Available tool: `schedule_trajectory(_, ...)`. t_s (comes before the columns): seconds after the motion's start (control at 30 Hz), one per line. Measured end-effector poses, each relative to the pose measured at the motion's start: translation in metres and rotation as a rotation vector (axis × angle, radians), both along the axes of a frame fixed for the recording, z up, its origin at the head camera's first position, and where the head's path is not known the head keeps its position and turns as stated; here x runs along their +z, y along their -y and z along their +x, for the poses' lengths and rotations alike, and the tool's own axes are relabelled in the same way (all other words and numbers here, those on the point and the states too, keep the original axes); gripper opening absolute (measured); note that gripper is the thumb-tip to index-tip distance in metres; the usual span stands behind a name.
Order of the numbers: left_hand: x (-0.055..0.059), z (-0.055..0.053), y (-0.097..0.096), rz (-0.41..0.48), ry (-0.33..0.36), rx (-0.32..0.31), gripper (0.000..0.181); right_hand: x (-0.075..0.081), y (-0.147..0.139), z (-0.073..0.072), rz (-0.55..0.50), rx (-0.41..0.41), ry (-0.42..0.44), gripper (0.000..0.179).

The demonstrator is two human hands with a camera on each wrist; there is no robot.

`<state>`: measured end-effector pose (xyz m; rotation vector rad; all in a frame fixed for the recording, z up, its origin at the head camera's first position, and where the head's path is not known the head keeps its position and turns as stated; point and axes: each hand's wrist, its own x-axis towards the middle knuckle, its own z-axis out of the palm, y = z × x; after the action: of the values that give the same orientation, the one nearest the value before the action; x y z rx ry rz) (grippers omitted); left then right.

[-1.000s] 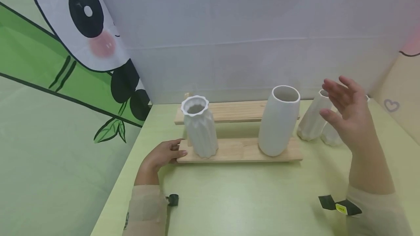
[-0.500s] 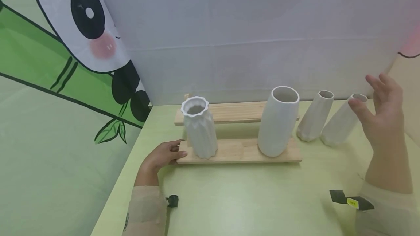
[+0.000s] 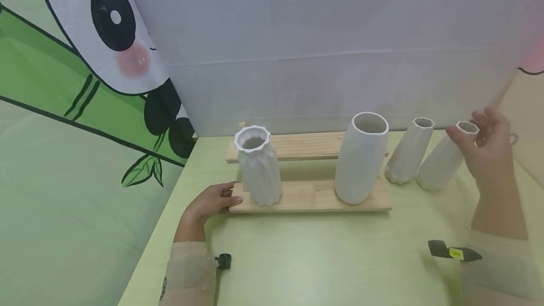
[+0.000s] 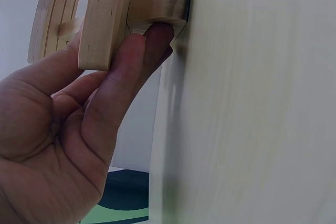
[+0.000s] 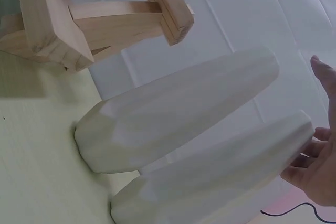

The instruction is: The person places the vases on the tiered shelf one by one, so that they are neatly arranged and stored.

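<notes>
Hands (image 3: 210, 200) (image 3: 489, 155) well apart, the right higher

White tapered vase (image 3: 443, 163), upright, far right, two-tiered wooden stand (image 3: 308, 196), centre

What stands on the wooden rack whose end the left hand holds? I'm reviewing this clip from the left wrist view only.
Observer: In the head view, the front plank of the wooden rack carries two white vases: a scalloped-rim vase and a wider smooth vase.
Operator: Where is the right hand?
Observer: At the top of the outer faceted vase, with its thumb apart from it in the right wrist view; whether the fingers touch is unclear.
Operator: Is that vase on the rack too?
Observer: No, it stands on the table, beside an inner faceted vase.
</notes>
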<state>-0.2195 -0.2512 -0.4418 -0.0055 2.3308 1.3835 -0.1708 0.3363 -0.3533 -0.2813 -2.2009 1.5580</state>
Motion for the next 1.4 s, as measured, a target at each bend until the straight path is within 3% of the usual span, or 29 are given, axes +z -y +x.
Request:
schedule_trajectory(0.27,0.0,0.0,-0.001,-0.012,-0.009,-0.004,0.081,-0.014,-0.007,-0.012,0.047,-0.004,0.114,0.082)
schedule_trajectory(0.87,-0.002,-0.001,-0.001,-0.01,-0.012,0.001,0.08,-0.023,-0.01,-0.026,-0.061,-0.036,0.108,0.079)
schedule_trajectory(1.07,-0.002,0.0,0.0,-0.007,-0.011,0.0,0.081,-0.023,-0.009,-0.028,-0.097,-0.102,0.059,0.047)
schedule_trajectory(1.17,-0.002,0.0,0.0,-0.006,-0.01,0.002,0.082,-0.022,-0.009,-0.028,-0.093,-0.14,0.077,0.032)
schedule_trajectory(1.4,-0.001,0.001,0.0,-0.003,-0.009,-0.001,0.081,-0.022,-0.01,-0.028,-0.097,-0.174,0.148,0.021)
